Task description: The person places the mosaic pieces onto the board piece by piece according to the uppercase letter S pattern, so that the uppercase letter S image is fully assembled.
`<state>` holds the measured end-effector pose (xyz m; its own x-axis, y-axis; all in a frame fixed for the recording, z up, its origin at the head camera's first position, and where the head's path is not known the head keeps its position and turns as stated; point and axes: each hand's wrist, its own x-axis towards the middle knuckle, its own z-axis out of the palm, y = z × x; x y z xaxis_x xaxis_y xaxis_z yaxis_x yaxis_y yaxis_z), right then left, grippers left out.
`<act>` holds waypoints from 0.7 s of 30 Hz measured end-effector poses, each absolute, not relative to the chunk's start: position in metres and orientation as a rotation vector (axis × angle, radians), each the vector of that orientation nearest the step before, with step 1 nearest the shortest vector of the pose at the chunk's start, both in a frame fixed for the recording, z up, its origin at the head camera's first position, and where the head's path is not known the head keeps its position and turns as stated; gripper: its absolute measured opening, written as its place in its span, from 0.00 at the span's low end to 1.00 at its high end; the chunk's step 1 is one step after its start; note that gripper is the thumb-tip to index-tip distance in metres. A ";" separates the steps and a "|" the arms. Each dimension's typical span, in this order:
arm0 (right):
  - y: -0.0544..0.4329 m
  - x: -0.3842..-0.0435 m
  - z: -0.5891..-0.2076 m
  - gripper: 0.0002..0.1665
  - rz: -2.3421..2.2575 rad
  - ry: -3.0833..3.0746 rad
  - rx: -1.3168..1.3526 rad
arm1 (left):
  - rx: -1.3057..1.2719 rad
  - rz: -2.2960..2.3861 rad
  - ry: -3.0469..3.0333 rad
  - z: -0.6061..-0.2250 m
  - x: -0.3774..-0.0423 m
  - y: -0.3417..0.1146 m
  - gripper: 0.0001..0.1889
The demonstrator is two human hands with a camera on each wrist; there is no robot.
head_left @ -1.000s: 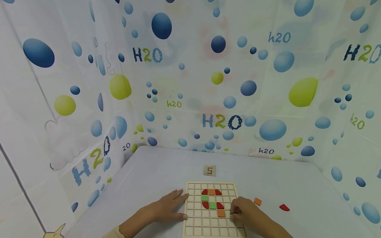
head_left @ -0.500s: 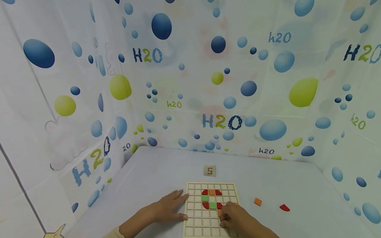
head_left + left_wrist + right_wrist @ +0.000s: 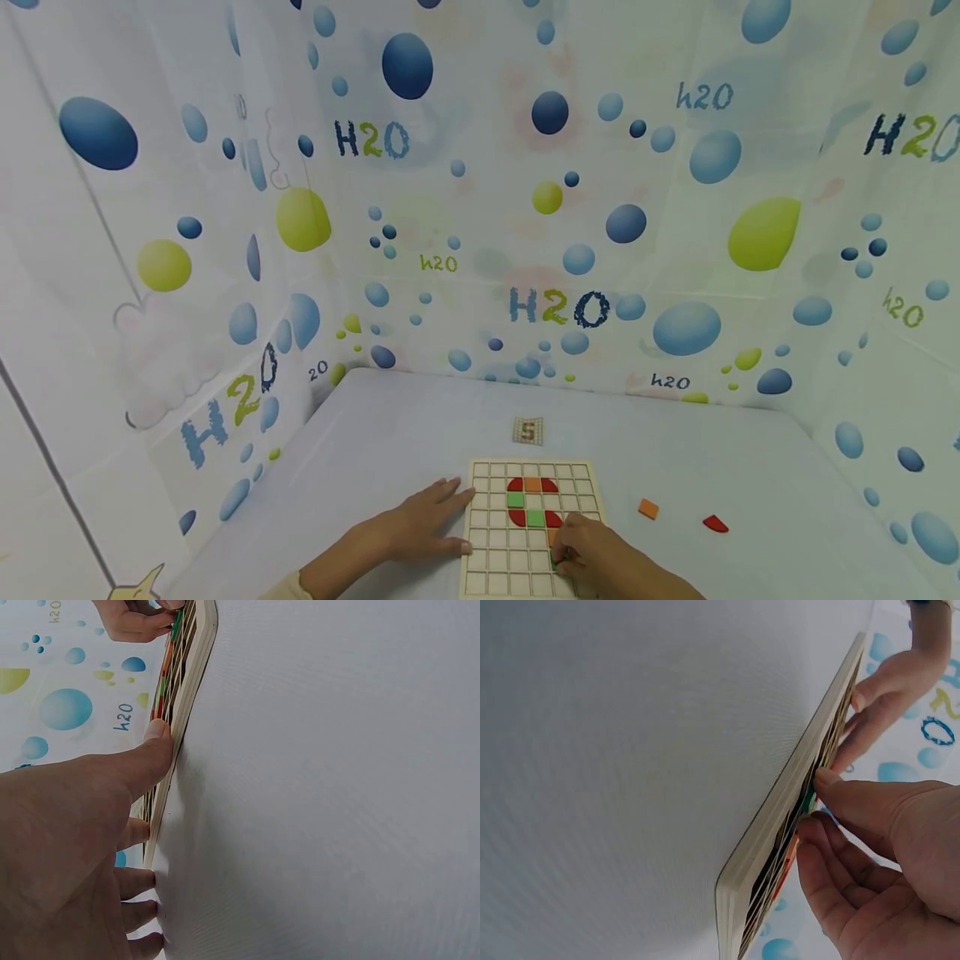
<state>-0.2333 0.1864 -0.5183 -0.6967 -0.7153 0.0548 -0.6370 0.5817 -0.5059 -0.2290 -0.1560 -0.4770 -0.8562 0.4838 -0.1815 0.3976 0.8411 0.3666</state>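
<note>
A pale wooden grid board (image 3: 487, 560) lies on the white table, with red quarter-round, orange and green square tiles set in an S-like curve. My right hand (image 3: 600, 554) is over the board's right half, thumb and fingers pinching a green tile (image 3: 808, 798) just below an orange tile (image 3: 553, 537). The fingers hide most of that green tile. My left hand (image 3: 420, 523) rests with spread, straight fingers against the board's left edge; its thumb (image 3: 157, 731) touches the rim in the left wrist view.
Right of the board lie a loose orange square tile (image 3: 648, 509) and a red quarter-round tile (image 3: 716, 523). Behind the board is a small card (image 3: 528, 431) with an S-shaped pattern. A curtain (image 3: 480, 208) printed with bubbles surrounds the white table (image 3: 405, 417).
My right hand has moved left from the board's right edge with the green tile, to the square below the orange tile, shifting only slightly lately. The left hand has stayed in place.
</note>
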 end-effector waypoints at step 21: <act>0.188 -0.209 -0.474 0.04 -0.848 2.581 -0.920 | 0.683 0.473 2.753 -0.478 -0.229 -0.157 0.45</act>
